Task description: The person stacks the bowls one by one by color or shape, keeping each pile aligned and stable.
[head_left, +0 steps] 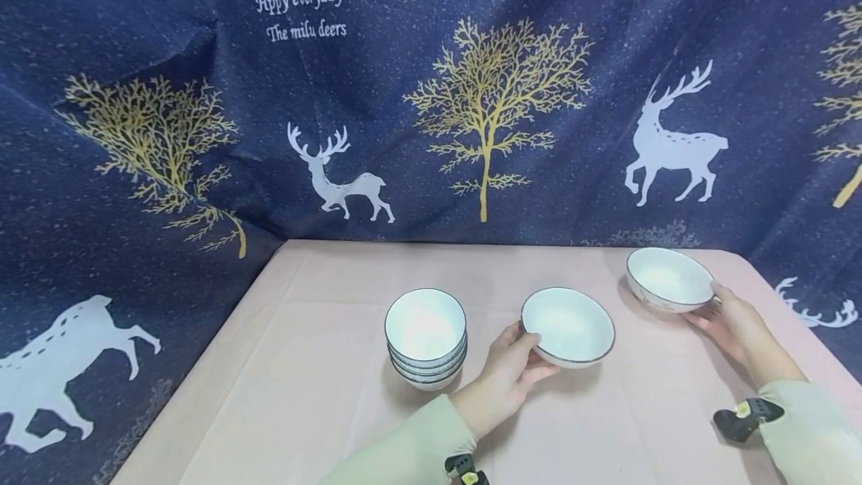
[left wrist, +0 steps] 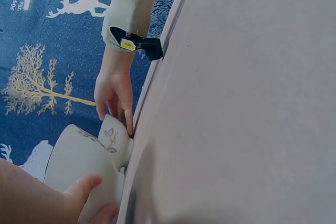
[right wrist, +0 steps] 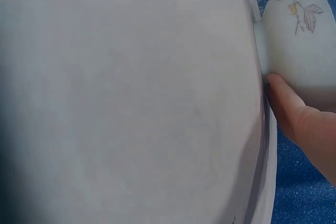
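Near the table's middle, my left hand (head_left: 508,373) pinches the left rim of a white bowl (head_left: 569,326) with a dark edge, thumb at the rim and fingers below. At the far right my right hand (head_left: 737,326) holds another white bowl (head_left: 670,279) by its right side; that bowl leans slightly. In the right wrist view, fingertips (right wrist: 281,90) touch this bowl (right wrist: 302,35) near its foot, below a leaf-and-flower print. Left of my left hand stands a stack of several similar bowls (head_left: 426,326), all upright. The left wrist view shows both held bowls' outer walls.
A pale pink cloth covers the table (head_left: 323,365). Behind and to the left hangs a dark blue curtain (head_left: 417,96) printed with deer and golden trees. Black devices with yellow labels are strapped at both wrists, including the right wrist device (head_left: 747,419).
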A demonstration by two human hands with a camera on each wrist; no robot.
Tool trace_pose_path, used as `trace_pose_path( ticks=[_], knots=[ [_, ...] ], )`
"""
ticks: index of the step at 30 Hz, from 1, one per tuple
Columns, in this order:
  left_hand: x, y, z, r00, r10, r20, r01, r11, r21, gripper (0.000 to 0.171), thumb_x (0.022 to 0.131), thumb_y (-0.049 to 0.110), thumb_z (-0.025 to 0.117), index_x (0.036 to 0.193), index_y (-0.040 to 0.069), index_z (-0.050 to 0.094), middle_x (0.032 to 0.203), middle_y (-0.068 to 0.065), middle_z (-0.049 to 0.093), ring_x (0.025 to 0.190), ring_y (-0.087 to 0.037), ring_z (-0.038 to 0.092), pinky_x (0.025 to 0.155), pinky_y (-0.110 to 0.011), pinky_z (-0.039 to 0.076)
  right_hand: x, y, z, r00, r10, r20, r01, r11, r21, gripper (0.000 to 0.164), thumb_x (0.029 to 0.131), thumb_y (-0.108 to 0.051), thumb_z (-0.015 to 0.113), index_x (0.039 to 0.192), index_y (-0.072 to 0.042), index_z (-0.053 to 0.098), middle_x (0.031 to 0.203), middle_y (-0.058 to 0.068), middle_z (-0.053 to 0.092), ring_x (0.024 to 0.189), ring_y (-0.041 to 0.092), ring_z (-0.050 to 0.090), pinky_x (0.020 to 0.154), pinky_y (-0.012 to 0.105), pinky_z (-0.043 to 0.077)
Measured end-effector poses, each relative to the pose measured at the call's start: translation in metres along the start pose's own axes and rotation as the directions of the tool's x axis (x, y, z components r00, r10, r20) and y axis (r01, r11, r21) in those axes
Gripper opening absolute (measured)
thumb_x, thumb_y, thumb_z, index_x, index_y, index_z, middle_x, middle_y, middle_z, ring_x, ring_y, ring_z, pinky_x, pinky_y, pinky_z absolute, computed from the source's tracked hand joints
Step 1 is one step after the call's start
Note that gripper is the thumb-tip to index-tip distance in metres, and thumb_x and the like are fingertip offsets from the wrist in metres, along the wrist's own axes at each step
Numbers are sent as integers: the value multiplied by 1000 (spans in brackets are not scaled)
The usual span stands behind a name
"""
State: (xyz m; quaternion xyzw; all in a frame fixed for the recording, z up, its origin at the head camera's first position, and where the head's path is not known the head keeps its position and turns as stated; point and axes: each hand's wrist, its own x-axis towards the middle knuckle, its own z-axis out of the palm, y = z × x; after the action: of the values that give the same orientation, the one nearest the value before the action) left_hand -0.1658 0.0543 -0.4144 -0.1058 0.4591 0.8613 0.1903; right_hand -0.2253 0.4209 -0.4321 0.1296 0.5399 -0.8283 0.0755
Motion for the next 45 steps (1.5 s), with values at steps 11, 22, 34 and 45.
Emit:
trace_pose_path(
  ticks=[11,22,34,45],
  knots=[
    [-7,1,-11,1000,0,-8,0,1000,7,62,93,0,54,147,-7,25,130,-30,42,110,-37,53,84,-44,60,-2,-1,1,1000,-1,0,1,999,-34,71,103,-41,22,143,-17,-32,150,5,-36,140,27,-21,103,26,47],
    [-16,4,-22,1000,-4,-1,4,999,41,62,94,-1,52,147,-8,21,133,-31,40,112,-38,54,85,-46,60,-2,-2,1,1000,-4,3,4,997,-75,70,103,-41,20,142,-15,-32,149,6,-36,140,27,-20,107,27,42],
    [-29,4,-39,997,13,82,-17,998,53,55,94,2,51,144,-9,30,127,-25,48,98,-27,58,89,-46,57,-2,0,0,1000,-17,-3,17,993,-119,72,104,-40,22,142,-11,-32,149,11,-36,139,34,-18,105,27,45],
    [-34,5,-44,998,-7,68,2,997,81,58,91,0,53,144,-11,29,130,-27,48,93,-25,58,90,-49,57,-2,1,-1,999,-44,15,45,988,-149,74,104,-37,24,142,-8,-32,149,15,-35,139,38,-17,97,28,53]
  ],
)
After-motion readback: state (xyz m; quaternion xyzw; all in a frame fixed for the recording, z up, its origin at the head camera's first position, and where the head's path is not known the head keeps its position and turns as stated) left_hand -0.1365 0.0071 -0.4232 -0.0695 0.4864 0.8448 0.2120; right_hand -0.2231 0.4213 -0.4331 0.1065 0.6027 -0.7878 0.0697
